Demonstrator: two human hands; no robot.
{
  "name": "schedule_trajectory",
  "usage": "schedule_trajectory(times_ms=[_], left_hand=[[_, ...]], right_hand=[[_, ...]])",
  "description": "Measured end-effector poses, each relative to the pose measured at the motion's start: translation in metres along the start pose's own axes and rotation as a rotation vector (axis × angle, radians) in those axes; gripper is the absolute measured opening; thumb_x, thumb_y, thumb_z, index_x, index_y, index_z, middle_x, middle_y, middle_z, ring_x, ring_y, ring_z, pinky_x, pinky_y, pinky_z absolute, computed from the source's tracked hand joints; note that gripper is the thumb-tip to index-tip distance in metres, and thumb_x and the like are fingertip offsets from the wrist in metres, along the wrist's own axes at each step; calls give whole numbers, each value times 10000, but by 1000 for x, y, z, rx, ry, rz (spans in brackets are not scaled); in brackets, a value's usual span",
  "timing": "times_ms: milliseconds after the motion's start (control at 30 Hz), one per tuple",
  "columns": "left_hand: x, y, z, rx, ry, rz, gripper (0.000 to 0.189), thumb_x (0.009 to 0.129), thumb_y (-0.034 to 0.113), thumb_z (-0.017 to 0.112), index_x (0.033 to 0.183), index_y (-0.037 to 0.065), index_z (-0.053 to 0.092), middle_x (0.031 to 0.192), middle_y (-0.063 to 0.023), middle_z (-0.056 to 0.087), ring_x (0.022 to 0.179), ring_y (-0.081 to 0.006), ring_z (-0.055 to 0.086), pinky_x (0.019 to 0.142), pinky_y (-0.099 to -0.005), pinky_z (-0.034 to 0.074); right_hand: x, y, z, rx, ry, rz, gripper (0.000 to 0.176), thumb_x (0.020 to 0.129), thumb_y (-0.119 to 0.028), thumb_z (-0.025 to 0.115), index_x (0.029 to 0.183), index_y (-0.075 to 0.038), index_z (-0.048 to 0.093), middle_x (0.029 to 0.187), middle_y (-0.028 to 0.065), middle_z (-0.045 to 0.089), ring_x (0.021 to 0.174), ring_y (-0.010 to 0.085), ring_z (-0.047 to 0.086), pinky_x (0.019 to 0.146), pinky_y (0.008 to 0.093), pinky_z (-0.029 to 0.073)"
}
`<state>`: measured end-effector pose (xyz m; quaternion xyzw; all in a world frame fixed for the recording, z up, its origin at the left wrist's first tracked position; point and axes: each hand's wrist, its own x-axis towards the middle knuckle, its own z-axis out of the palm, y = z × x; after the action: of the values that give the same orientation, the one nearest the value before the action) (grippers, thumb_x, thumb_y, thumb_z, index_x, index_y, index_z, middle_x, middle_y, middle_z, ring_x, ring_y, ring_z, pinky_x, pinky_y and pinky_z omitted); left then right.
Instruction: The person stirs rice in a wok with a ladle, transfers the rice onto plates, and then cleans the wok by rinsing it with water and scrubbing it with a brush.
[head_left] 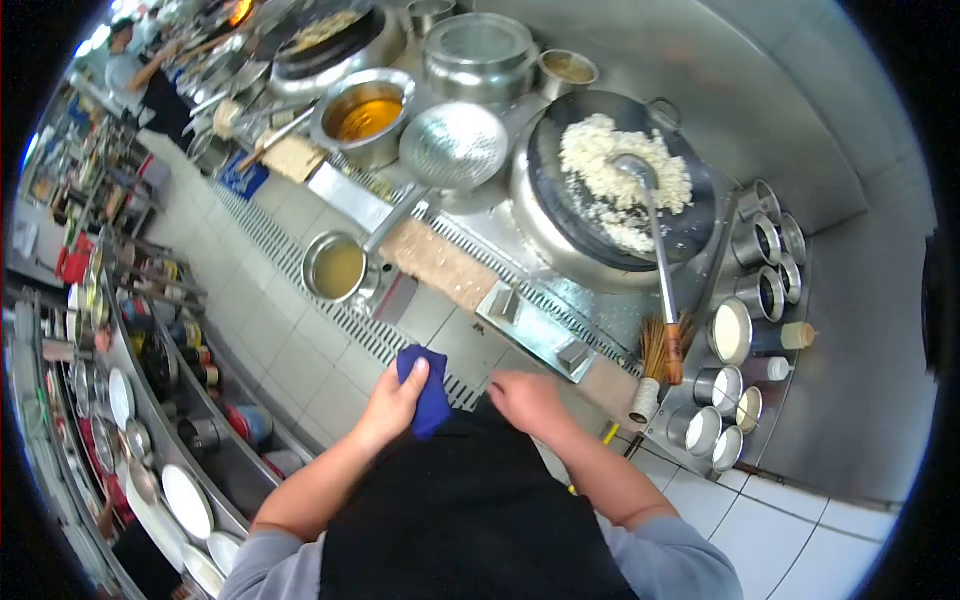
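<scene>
My left hand (387, 405) is closed around a folded dark blue cloth (430, 392), held in front of my black apron (450, 510). To its right, my right hand (528, 400) is curled with its fingers closed beside the apron's edge; whether anything is in them is hidden. Ahead of the hands, a black wok (690, 235) on the range holds a heap of white rice (610, 150). A ladle (662, 265) with a wooden handle rests in the rice, its handle reaching over the wok's near rim towards me. Neither hand touches the wok or ladle.
A perforated strainer (455, 145) lies by a pot of orange liquid (365, 115). A small pot of yellowish liquid (337, 268) stands at the range's front. Seasoning tins (730, 332) and a bamboo brush (658, 350) are right. Plates (187, 502) line the left counter; a co-worker (145, 80) stands far left.
</scene>
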<state>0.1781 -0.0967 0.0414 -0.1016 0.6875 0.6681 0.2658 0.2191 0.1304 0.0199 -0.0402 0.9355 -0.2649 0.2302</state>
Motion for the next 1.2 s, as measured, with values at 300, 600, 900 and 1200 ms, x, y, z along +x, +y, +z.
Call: schedule_trajectory(times_ms=[300, 600, 900, 1200], left_hand=[[146, 51, 136, -562, -556, -281, 611, 917, 616, 340, 1132, 85, 554, 961, -54, 635, 845, -224, 634, 767, -451, 532], [209, 75, 234, -501, -613, -420, 369, 929, 406, 519, 1045, 58, 568, 918, -81, 647, 752, -213, 655, 633, -402, 559], [225, 92, 232, -438, -352, -273, 299, 772, 103, 548, 1032, -19, 466, 856, -147, 560, 662, -253, 623, 517, -392, 535], [245, 87, 220, -327, -505, -305, 180, 801, 104, 533, 943, 5, 485, 794, -127, 577, 642, -253, 617, 525, -381, 531]], right_hand=[[-43, 125, -162, -270, 369, 737, 687, 846, -112, 533, 1465, -158, 236, 912, 245, 627, 851, 371, 624, 780, 464, 487], [-39, 158, -187, 66, 815, 629, 660, 841, -88, 532, 1449, -154, 282, 1199, 263, 565, 851, 375, 647, 743, 399, 510], [-48, 55, -215, 499, 518, 808, 622, 841, -121, 543, 1429, -148, 341, 952, 205, 651, 591, 296, 632, 575, 387, 517], [79, 82, -174, 585, 659, 648, 683, 856, -123, 545, 1465, -215, 248, 798, 166, 627, 556, 240, 593, 490, 372, 485]])
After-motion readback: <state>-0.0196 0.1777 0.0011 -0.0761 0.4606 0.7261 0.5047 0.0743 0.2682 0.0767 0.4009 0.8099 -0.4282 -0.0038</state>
